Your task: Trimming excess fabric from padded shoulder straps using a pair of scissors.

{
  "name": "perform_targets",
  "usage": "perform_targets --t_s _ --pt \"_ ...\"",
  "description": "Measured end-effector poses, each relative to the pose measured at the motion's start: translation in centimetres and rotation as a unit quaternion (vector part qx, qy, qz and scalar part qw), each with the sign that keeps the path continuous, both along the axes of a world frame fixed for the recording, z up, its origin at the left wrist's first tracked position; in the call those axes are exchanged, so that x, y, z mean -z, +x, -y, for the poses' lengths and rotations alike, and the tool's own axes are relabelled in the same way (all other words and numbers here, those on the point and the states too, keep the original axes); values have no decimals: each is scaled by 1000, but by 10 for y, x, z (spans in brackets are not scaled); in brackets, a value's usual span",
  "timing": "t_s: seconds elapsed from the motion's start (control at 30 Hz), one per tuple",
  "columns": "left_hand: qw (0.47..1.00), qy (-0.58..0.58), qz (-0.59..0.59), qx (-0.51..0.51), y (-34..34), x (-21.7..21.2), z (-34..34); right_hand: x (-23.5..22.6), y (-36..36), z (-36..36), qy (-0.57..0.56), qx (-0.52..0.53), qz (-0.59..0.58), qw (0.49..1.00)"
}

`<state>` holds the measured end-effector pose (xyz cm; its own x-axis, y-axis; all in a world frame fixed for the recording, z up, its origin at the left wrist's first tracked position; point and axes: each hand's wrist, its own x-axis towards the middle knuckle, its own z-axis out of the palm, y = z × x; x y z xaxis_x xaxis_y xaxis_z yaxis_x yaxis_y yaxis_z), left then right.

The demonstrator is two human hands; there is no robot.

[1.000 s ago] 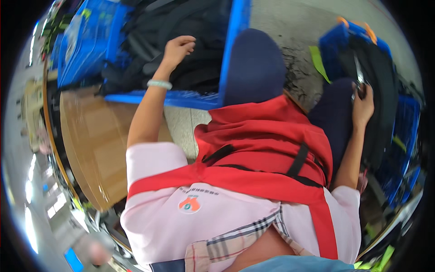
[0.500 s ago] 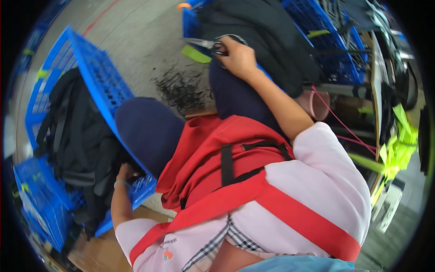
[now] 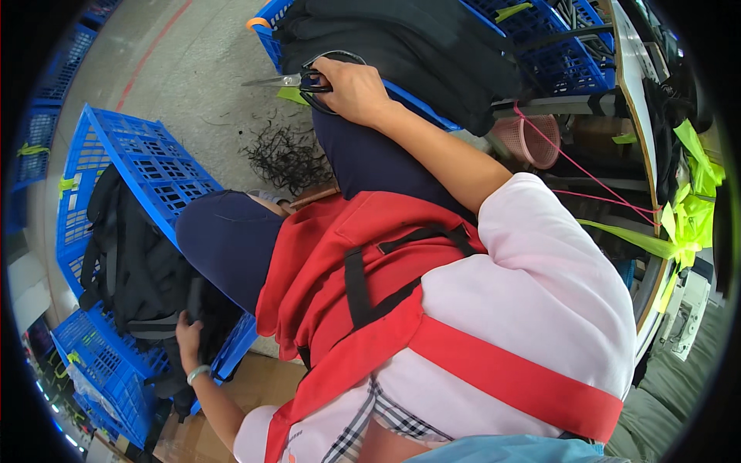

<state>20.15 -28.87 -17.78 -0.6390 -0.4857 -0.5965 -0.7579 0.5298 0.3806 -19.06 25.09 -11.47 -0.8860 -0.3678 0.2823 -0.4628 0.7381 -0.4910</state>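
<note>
My right hand [image 3: 353, 90] is stretched forward over my knee and holds a pair of black-handled scissors [image 3: 297, 79], blades pointing left, at the edge of a blue crate [image 3: 266, 35] filled with black bags [image 3: 401, 42]. My left hand [image 3: 187, 333] reaches down to the lower left and grips a black bag [image 3: 135, 270] lying in another blue crate [image 3: 127, 158]. A red bag with black straps [image 3: 340, 255] rests on my lap.
A heap of cut black threads [image 3: 285, 154] lies on the grey floor between the crates. A small pink basket [image 3: 532, 139], pink string and yellow-green strips [image 3: 691, 208] hang by a table at the right. More blue crates [image 3: 100, 370] stand at the lower left.
The view has swung slightly. My right hand with the scissors stays at the upper crate, and my left hand has sunk further among the black bags in the left crate.
</note>
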Motion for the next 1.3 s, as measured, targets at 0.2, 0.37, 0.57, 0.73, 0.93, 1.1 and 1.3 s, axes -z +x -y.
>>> perform_targets --t_s 0.2,0.37,0.57,0.73,0.93,1.1,1.3 --pt "940 40 -303 -154 -9 -135 -33 -8 15 2 -103 -32 60 992" --pt "944 -87 -295 122 -85 -228 -204 -27 38 30 -241 -139 186 942" --pt "829 -214 -314 410 -137 -220 -287 -26 80 31 -292 -330 652 617" --pt "800 -250 -352 416 -148 -194 -279 -63 117 43 -271 -369 763 457" --pt "798 -296 -450 272 -157 -187 -282 -62 116 61 -463 -320 753 340" --pt "857 -137 -478 138 -136 -125 -291 -66 113 60 -285 -350 587 672" --pt "852 195 -460 -155 -106 -114 -310 -43 123 71 -262 -340 601 674"
